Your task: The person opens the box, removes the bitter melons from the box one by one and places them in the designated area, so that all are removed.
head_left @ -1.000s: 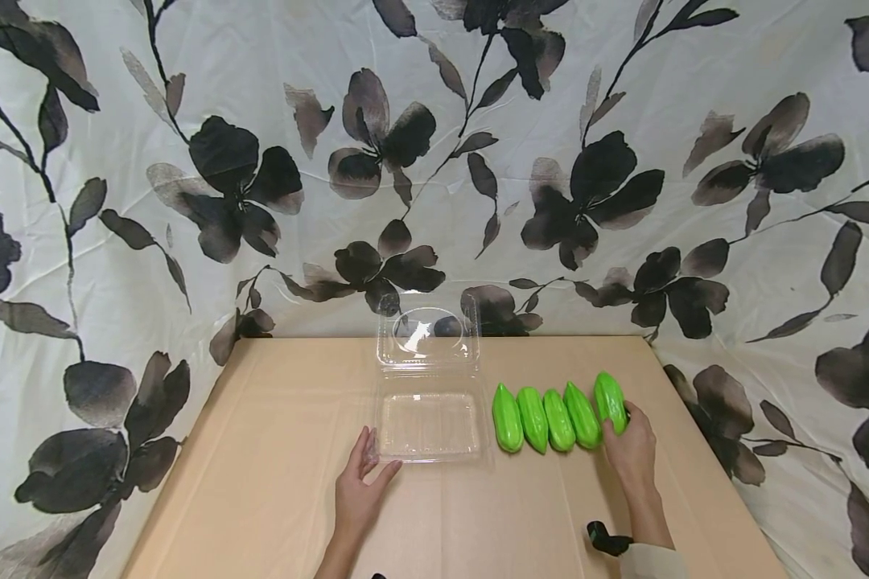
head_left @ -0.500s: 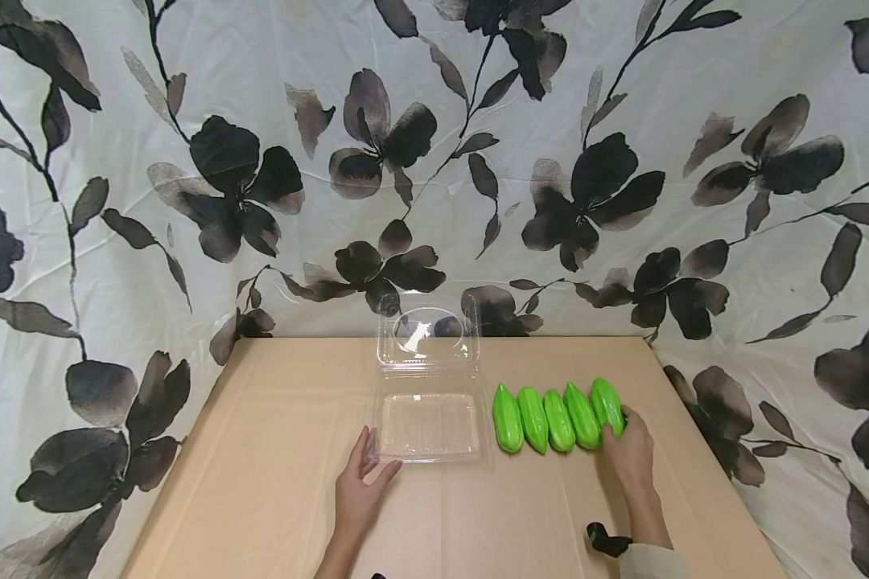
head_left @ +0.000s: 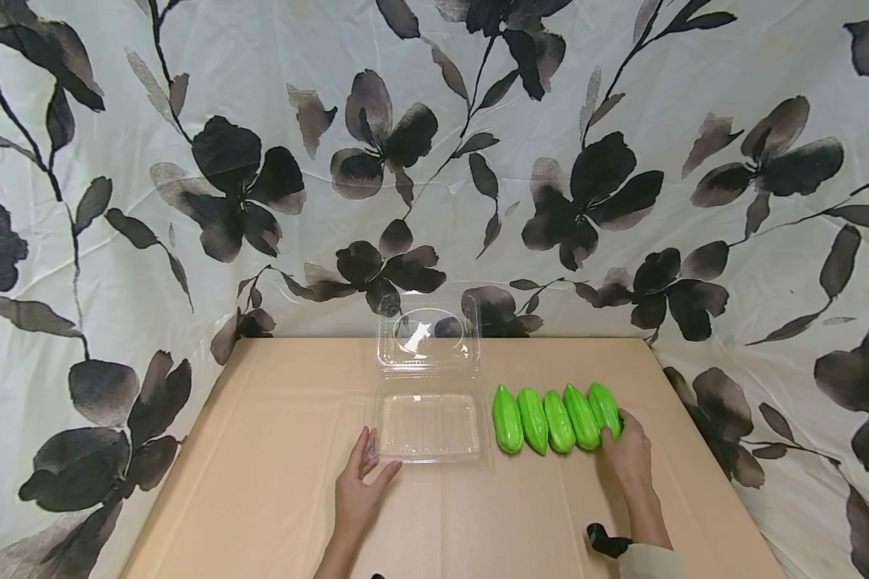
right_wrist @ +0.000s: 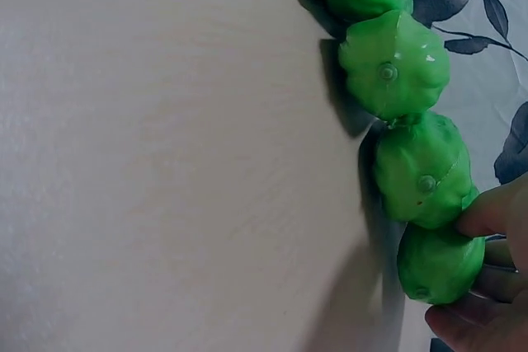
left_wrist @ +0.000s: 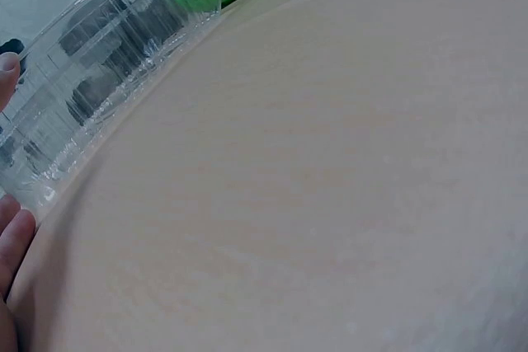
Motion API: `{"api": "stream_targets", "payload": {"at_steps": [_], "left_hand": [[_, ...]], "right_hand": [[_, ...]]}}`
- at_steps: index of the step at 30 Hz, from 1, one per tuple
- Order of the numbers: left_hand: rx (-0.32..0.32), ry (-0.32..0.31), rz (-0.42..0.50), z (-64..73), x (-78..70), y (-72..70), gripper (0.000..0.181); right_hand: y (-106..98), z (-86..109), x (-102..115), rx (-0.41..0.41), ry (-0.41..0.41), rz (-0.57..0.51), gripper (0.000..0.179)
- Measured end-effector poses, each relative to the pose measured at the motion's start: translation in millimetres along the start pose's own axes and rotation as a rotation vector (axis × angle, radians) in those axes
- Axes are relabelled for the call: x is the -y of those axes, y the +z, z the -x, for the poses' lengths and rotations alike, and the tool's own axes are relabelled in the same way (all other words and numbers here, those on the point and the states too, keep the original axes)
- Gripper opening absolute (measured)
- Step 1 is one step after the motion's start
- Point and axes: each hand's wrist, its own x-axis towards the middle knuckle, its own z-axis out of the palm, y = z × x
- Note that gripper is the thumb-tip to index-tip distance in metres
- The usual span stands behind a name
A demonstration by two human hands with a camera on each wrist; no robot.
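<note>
A clear plastic clamshell container [head_left: 429, 460] lies with its lid [head_left: 429, 360] folded back toward the curtain. My left hand [head_left: 357, 494] rests against its front left corner, fingers fairly straight along the side and thumb by the front edge. The same container [left_wrist: 107, 80] shows at upper left in the left wrist view. To its right, several glossy green, ribbed, cucumber-shaped vegetables [head_left: 508, 420] stand side by side in a row. My right hand [head_left: 628, 454] grips the near end of the rightmost green vegetable [head_left: 603, 404], thumb and fingers around it in the right wrist view.
A tan table [head_left: 282, 450] carries everything. Behind and beside it hangs a white curtain [head_left: 275, 72] with dark flower prints. A black strap-like piece [head_left: 608, 539] juts from my right wrist near the sleeve [head_left: 652, 561].
My right hand has brought the rightmost green vegetable slightly down and left, closer against its neighbour in the row. The left hand and the container have stayed in place.
</note>
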Motion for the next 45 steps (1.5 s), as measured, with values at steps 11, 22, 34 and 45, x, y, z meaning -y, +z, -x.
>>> {"api": "stream_targets", "payload": {"at_steps": [11, 22, 34, 45], "left_hand": [[0.003, 0.012, 0.03, 0.8, -1.4, -1.0, 0.086], [-0.003, 0.021, 0.068, -0.4, -0.9, 0.1, 0.087], [-0.012, 0.041, 0.089, -0.8, -0.6, -0.6, 0.082], [-0.029, 0.033, 0.227, 0.5, -4.2, -7.5, 0.06]], "right_hand": [[2.7, 0.6, -3.0, 0.021, -0.011, 0.003, 0.059], [1.8, 0.7, -2.1, 0.011, 0.001, 0.008, 0.059], [-2.6, 4.6, 9.2, -0.073, -0.068, -0.015, 0.056], [-4.3, 11.6, 33.2, -0.116, -0.095, -0.045, 0.057]]}}
